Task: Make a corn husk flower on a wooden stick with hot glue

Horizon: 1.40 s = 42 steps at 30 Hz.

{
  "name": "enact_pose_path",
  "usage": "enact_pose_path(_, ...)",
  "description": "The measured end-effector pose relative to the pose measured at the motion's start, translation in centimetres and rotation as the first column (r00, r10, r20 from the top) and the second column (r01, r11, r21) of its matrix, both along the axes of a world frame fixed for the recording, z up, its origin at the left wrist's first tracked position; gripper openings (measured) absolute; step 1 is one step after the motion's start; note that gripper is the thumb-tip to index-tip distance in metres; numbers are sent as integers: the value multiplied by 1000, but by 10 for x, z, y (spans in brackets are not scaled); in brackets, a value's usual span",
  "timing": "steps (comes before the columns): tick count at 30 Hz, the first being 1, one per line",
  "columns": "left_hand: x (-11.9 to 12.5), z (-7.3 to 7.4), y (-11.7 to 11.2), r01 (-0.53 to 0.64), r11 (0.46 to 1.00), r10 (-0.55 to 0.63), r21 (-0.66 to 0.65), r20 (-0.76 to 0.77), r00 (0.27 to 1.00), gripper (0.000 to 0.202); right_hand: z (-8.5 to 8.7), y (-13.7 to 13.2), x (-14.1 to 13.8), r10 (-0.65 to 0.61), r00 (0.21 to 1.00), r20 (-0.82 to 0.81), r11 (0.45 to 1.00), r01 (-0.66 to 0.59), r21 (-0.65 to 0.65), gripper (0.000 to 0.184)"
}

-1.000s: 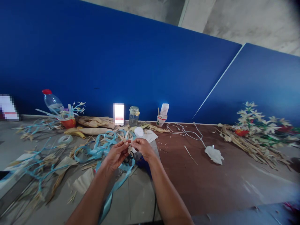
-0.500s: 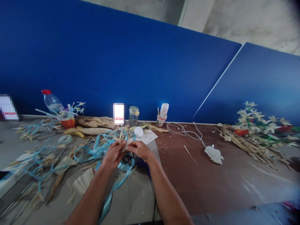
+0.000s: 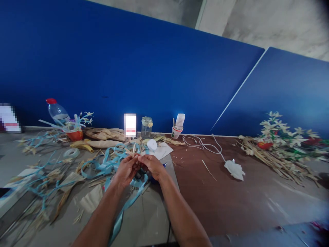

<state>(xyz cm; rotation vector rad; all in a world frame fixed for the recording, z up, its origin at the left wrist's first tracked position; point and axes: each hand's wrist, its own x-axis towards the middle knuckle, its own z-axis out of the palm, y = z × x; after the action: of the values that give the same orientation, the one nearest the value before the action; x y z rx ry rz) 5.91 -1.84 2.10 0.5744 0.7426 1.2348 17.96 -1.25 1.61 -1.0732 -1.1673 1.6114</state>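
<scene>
My left hand (image 3: 128, 169) pinches a small pale flower of dried husk petals (image 3: 133, 150), which fans up above the fingertips. Right against it, my right hand (image 3: 152, 165) is closed too, its thumb and forefinger meeting at the base of the same flower. The stem end is hidden by the fingers. Light blue ribbon (image 3: 106, 163) lies in loops behind and to the left of my hands, and a length of it trails below them. A dark object (image 3: 139, 174), too covered to name, sits beneath my hands. Just beyond stands a white round spool or lid (image 3: 152, 144).
Blue-stemmed husk flowers (image 3: 43, 188) spread over the left side, near a tape roll (image 3: 71, 153) and a red pot (image 3: 74, 135). A clear jar (image 3: 146, 127), a paper cup (image 3: 177, 131) and a white cable (image 3: 203, 144) line the back. White flowers (image 3: 280, 133) lie at right.
My right hand has moved slightly left and its fingertips now meet those of my left hand at the flower. The things on the table have not moved.
</scene>
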Motion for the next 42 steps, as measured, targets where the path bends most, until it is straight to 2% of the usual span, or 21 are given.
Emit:
enact_pose_path(4, 0, -1, 0, 1, 1000, -2, 29, 24, 1000, 22, -3, 2, 0, -36, 999, -41, 998, 33, -61, 35)
enact_pose_path(10, -4, -4, 2, -88, 996, 88, 14, 6, 996, 23, 2, 2, 3, -22, 996, -85, 996, 15, -88, 32)
enact_pose_path(13, -5, -3, 2, -32, 999, 30, -33, -56, 998, 27, 6, 0, 6, -4, 997, -71, 999, 0, -54, 33)
enact_pose_path(17, -4, 0, -2, 64, 993, -81, -97, -184, 980, 31, 8, -1, 8, 41, 999, -35, 995, -44, -85, 35)
enact_pose_path(22, -4, 3, -4, 58, 995, -73, -77, -206, 976, 31, 8, -1, 9, 48, 999, 2, 997, -48, -67, 35)
enact_pose_path(27, -5, 1, -2, 151, 988, -155, -37, -215, 964, 29, 1, 0, 9, 86, 995, 60, 996, -84, -30, 30)
enact_pose_path(31, -6, -4, 1, 87, 995, -96, -52, -204, 974, 29, -4, 3, 10, 60, 991, 118, 998, -61, 4, 29)
enact_pose_path(37, -5, -3, 1, 53, 999, -55, -14, -234, 971, 30, 1, 2, 8, 27, 999, 28, 1000, -27, 0, 33)
enact_pose_path(42, -2, 0, 0, -4, 1000, 2, -7, -263, 965, 33, -3, 2, 6, 42, 986, 162, 999, -47, 25, 25)
